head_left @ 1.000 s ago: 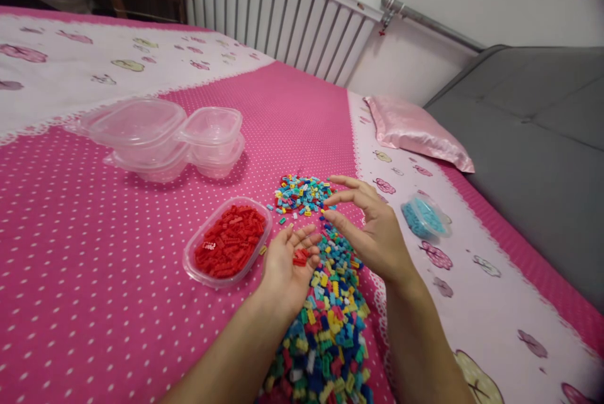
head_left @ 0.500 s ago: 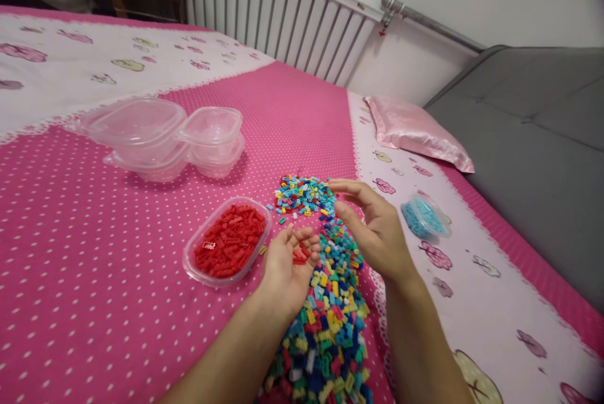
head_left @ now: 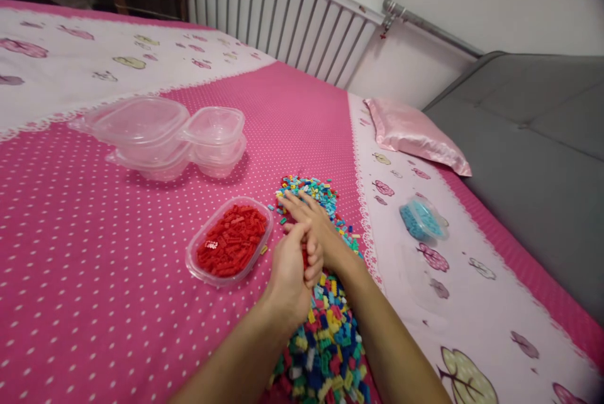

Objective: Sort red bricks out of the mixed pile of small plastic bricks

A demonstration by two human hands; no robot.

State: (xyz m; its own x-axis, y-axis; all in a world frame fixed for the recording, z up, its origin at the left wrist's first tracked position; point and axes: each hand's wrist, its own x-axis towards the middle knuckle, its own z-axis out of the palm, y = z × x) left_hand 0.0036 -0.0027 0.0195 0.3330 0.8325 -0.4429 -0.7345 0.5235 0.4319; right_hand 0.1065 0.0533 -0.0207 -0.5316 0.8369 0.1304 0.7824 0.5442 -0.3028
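Observation:
My left hand (head_left: 295,265) is curled palm-up around some red building bricks (head_left: 305,257), only partly visible between the fingers. Just beyond it, my right hand (head_left: 317,221) lies palm down with its fingers stretched over a small heap of mixed bricks (head_left: 309,187); whether it touches them I cannot tell. A longer pile of multicoloured bricks (head_left: 325,341) runs beneath both forearms towards me. To the left of my hands sits a clear plastic tub (head_left: 189,259) full of red bricks (head_left: 233,237).
Stacked clear containers (head_left: 151,121) stand at the far left on the pink dotted bedspread (head_left: 117,278). A small tub of light-blue bricks (head_left: 421,218) is on the right. Behind are a pink pillow (head_left: 415,136), a grey headboard (head_left: 533,133) and a radiator (head_left: 283,14).
My right hand has moved left and down over the small brick heap, its fingers now stretched out. My left hand's fingers have curled further around the red bricks.

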